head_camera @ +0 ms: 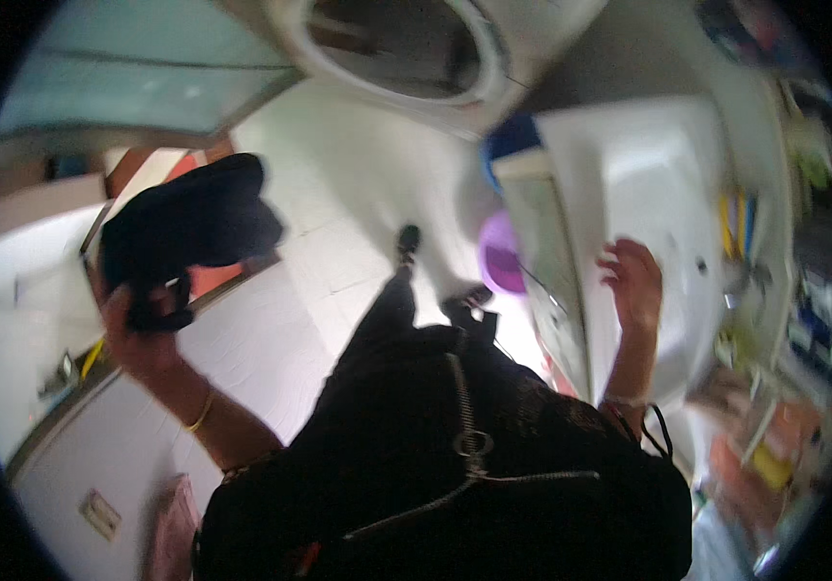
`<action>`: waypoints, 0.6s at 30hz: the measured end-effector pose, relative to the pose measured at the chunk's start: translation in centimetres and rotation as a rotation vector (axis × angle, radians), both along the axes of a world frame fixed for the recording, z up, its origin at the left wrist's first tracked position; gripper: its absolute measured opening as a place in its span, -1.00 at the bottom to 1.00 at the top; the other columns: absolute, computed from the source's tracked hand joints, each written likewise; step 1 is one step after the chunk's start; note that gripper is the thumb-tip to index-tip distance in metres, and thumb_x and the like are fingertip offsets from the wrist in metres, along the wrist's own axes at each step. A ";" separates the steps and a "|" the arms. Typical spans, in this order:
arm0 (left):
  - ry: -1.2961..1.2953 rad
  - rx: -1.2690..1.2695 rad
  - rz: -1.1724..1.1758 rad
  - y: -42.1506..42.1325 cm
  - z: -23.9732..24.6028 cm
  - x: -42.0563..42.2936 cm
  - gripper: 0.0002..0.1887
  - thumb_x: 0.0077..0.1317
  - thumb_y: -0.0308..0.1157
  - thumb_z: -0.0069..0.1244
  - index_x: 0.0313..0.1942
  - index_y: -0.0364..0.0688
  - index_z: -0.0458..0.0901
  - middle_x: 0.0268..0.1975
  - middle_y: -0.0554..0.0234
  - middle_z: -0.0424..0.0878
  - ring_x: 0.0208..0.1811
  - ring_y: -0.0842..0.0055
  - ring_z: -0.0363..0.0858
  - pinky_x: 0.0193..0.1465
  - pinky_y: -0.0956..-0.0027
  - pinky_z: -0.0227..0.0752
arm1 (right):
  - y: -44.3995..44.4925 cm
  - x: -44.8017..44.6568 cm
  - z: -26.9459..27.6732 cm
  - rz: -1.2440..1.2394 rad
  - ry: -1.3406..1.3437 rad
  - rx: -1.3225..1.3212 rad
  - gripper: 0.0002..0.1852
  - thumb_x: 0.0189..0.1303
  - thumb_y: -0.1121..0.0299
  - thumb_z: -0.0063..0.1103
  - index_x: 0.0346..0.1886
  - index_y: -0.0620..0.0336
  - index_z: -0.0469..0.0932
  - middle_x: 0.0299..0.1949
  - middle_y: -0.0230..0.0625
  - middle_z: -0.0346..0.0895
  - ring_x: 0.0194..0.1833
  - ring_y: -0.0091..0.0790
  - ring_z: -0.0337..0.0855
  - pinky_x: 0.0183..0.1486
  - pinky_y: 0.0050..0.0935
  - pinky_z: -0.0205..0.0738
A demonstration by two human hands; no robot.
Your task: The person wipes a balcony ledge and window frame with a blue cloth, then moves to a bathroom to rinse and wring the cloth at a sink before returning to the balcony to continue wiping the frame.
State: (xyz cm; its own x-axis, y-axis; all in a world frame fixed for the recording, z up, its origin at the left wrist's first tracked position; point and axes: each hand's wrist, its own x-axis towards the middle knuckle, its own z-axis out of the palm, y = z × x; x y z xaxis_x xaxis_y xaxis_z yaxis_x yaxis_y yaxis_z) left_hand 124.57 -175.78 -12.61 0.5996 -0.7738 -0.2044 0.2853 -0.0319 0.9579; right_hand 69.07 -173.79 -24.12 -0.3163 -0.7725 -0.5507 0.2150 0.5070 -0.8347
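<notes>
My left hand (141, 335) grips a dark navy cloth bundle (187, 214), raised at the left beside an open doorway. Blur hides its exact shape, and a dark strap or loop hangs near my fingers. On the other side, my right hand (632, 285) is in front of a white washbasin (666, 196). Its fingers are spread and slightly curled, with nothing in them. From this angle I cannot tell whether the hand touches the basin.
A purple bucket (501, 254) stands on the pale tiled floor (343, 210) by the basin's counter edge (550, 240). Behind it is a blue container (514, 141). Ahead, a white appliance has a round dark window (397, 47). Blurred toiletries (815, 319) crowd the right-hand shelf. A wall switch (101, 514) sits lower left.
</notes>
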 end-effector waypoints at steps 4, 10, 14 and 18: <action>-0.017 -0.137 -0.198 -0.5 -0.7 0.7 -0.40 0.09 -0.51 -0.06 0.22 -0.39 0.29 -0.08 -0.10 0.49 -0.44 0.50 0.54 -0.56 0.55 0.43 | -3.2 5.8 -2.3 0.203 -0.067 0.041 -0.75 0.19 0.44 0.03 -0.07 0.27 0.49 -0.25 -0.22 0.60 -0.34 -0.35 0.67 -0.43 -0.52 0.52; -0.001 -0.049 -0.131 0.5 -1.7 4.9 -0.36 0.10 -0.47 -0.08 0.26 -0.26 0.25 -0.05 0.00 0.52 -0.42 0.48 0.55 -0.47 0.50 0.46 | -7.1 14.4 -4.0 0.583 -0.025 0.102 -0.80 0.18 0.46 0.02 -0.12 0.23 0.50 -0.27 -0.24 0.61 -0.32 -0.40 0.65 -0.36 -0.55 0.50; 0.003 0.012 -0.195 0.6 -2.5 5.6 -0.46 0.21 -0.36 -0.06 0.22 -0.15 0.27 -0.35 0.20 0.49 -0.43 0.53 0.42 -0.36 0.50 0.41 | -6.7 17.4 -4.8 0.753 -0.037 0.045 -0.77 0.16 0.41 0.07 -0.12 0.27 0.52 -0.24 -0.23 0.61 -0.29 -0.43 0.63 -0.31 -0.50 0.51; -0.019 0.058 -0.301 -2.3 -3.6 3.1 -0.47 0.21 -0.34 -0.03 0.22 -0.13 0.29 -0.35 0.22 0.53 -0.44 0.62 0.42 -0.41 0.55 0.39 | -3.2 17.2 -6.5 0.824 0.016 -0.023 -0.73 0.10 0.36 0.11 -0.16 0.30 0.54 -0.27 -0.16 0.62 -0.29 -0.33 0.64 -0.23 -0.35 0.51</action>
